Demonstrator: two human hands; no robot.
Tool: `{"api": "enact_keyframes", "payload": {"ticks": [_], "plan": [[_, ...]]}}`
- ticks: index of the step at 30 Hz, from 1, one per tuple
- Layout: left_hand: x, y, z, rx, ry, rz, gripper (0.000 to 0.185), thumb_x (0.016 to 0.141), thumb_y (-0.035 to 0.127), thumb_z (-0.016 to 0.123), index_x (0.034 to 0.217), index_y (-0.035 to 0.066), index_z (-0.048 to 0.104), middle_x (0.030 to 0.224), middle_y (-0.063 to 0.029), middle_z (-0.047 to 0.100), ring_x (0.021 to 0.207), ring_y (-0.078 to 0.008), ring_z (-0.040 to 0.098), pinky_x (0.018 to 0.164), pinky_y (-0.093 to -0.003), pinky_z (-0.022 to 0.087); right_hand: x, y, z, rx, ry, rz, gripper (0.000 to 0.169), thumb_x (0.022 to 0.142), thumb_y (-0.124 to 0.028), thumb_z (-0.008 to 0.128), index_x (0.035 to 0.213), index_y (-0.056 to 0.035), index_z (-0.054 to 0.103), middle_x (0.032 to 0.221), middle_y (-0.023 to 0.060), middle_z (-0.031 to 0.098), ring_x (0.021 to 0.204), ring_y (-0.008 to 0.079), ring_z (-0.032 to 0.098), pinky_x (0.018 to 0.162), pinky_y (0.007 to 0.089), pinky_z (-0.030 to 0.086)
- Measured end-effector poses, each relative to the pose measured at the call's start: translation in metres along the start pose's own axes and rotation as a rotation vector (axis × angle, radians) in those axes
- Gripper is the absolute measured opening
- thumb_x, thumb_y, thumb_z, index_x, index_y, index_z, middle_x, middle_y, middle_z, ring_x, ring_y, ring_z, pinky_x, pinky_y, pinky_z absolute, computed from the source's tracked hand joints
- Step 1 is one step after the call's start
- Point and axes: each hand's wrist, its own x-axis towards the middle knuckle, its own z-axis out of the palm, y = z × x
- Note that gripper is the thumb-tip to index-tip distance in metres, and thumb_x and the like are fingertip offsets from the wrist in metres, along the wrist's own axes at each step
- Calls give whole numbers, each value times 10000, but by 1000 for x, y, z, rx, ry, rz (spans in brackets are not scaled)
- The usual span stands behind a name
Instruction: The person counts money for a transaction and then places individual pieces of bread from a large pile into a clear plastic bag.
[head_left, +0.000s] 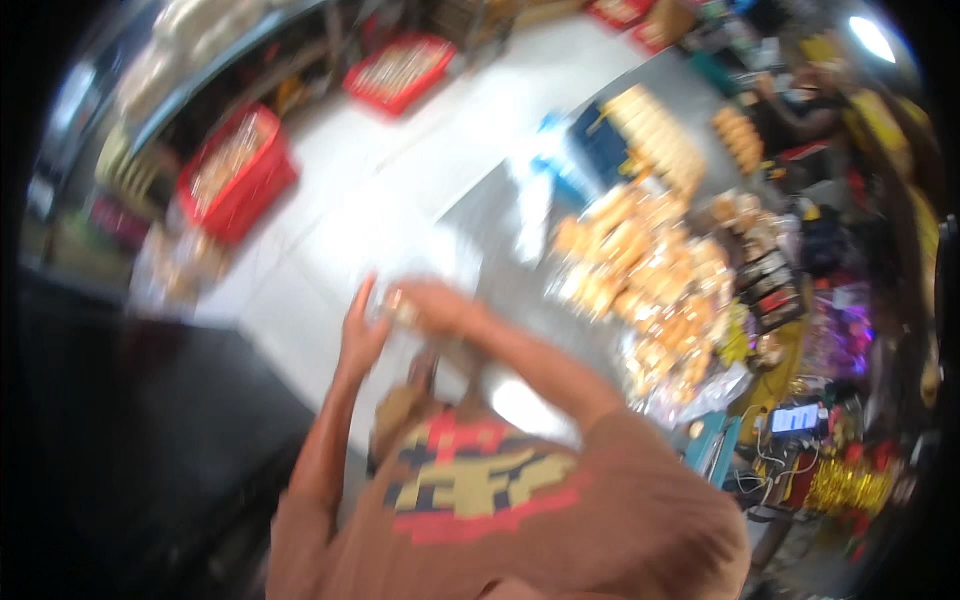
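Observation:
My left hand (363, 334) is raised in front of my body, its fingers apart and nothing in its grasp. Close beside it, my right hand (433, 306) is curled around a small shiny item (403, 309), too blurred to identify. To the right, many bread rolls in clear plastic bags (645, 262) lie heaped on a grey metal table (499, 217). A tray-shaped block of pale rolls (652, 131) lies behind the heap, beside a dark blue box (600, 139).
Red plastic crates (281, 176) holding packed goods stand on the white tiled floor (390, 180). A dark surface (150, 405) lies at the left. Near the right edge are a lit phone (795, 420) with cables and gold tinsel (847, 484). Another person (806, 112) is at the far right.

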Motion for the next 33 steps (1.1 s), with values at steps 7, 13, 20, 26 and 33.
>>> {"api": "enact_keyframes", "payload": {"ticks": [7, 13, 20, 26, 33], "plan": [[-1, 106, 30, 81, -683, 81, 658, 786, -28, 581, 1433, 84, 530, 1358, -208, 595, 1189, -302, 630, 972, -371, 504, -54, 95, 19, 191, 145, 434, 621, 794, -429, 763, 1247, -31, 615, 1215, 203, 650, 1073, 350, 647, 917, 439, 505], [-19, 67, 9, 239, -620, 194, 614, 776, -35, 583, 1380, 76, 573, 1327, -218, 602, 1140, -362, 634, 931, -383, 520, -126, 129, -26, 538, 489, 698, 546, 813, -358, 773, 1218, -18, 639, 1138, 153, 686, 1005, 277, 675, 858, 394, 542], [-14, 135, 58, 43, -523, 308, 540, 770, -61, 549, 1298, 28, 618, 1321, -241, 597, 1128, -378, 633, 924, -392, 519, -208, 114, -28, 1240, 627, 715, 430, 860, -253, 759, 1192, 0, 656, 1063, 115, 713, 923, 219, 705, 791, 357, 587], [28, 52, 75, 270, -410, 346, 406, 803, -72, 503, 1155, -5, 693, 1099, -222, 691, 927, -291, 696, 803, -334, 519, -246, 88, -50, 1480, 338, 912, 461, 877, -231, 727, 1242, 23, 606, 1109, 143, 701, 958, 241, 713, 831, 357, 603], [-36, 73, 103, -484, -600, -203, 303, 874, -16, 477, 1006, -2, 749, 842, -17, 670, 701, -77, 580, 639, -223, 456, -236, 97, -13, 1005, 1066, 620, 301, 961, -209, 626, 1202, -29, 628, 1140, 99, 671, 1052, 226, 645, 913, 360, 536]]}}
